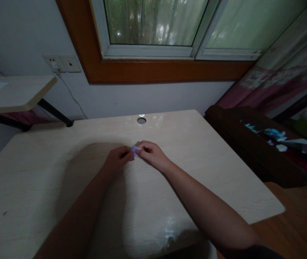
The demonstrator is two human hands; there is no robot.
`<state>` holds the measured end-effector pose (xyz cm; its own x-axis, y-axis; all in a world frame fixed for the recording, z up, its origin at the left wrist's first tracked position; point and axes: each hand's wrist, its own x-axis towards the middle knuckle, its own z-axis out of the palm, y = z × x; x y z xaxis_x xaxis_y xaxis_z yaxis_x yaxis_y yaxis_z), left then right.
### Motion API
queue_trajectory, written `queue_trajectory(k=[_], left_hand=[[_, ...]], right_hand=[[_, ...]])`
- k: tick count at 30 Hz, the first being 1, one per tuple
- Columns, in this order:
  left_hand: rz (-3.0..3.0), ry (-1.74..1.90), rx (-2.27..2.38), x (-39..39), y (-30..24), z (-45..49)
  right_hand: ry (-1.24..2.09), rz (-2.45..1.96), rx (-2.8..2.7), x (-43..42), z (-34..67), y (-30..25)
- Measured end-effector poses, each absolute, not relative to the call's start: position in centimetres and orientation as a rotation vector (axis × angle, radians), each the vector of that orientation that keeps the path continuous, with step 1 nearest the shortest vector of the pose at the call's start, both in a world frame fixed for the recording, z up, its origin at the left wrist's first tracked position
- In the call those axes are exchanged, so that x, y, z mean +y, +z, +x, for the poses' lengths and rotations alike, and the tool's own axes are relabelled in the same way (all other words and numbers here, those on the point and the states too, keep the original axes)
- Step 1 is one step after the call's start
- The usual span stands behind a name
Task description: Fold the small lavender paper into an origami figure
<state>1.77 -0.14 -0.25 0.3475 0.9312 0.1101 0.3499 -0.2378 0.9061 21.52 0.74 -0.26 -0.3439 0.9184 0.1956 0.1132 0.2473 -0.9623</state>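
You are pinching 1 small pale lilac paper piece (pixel 134 149) with both hands. Your left hand (pixel 118 159) is gripping its left side with curled fingertips, and your right hand (pixel 152 153) is clamping its right side between thumb and forefinger. Both hands are resting low over the desk (pixel 48 187), fingertips almost meeting.

The paper is sitting between the 2 hands, near the desk's middle and closer to the far edge than the near one. Most of it is hidden by fingers, so you cannot tell its long axis or which way it is pointing.

Bare desktop is lying open left, right and in front of the hands. The far edge is running along the wall, and the right edge is slanting away toward a dark cabinet (pixel 239 144) standing just beside it.

Count:
- 1 round cable hole (pixel 141 120) beyond the hands
- 2 wall socket plates (pixel 62 63) up left
- 1 cable (pixel 72 97) hanging from them
- 1 side shelf (pixel 15 94) on the left
- 1 window (pixel 153 25) above
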Motion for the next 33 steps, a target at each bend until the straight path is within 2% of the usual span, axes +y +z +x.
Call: queue_trajectory(k=[14, 33], left_hand=[[1.727, 0.787, 1.102, -0.35, -0.03, 1.64], [1.500, 0.907, 1.087, -0.49, 0.56, 1.58]], right_hand=[[1.181, -0.959, -1.687, 0.48, 21.39, -0.02], [1.343, -0.948, -1.518, 0.74, 21.54, -0.06]])
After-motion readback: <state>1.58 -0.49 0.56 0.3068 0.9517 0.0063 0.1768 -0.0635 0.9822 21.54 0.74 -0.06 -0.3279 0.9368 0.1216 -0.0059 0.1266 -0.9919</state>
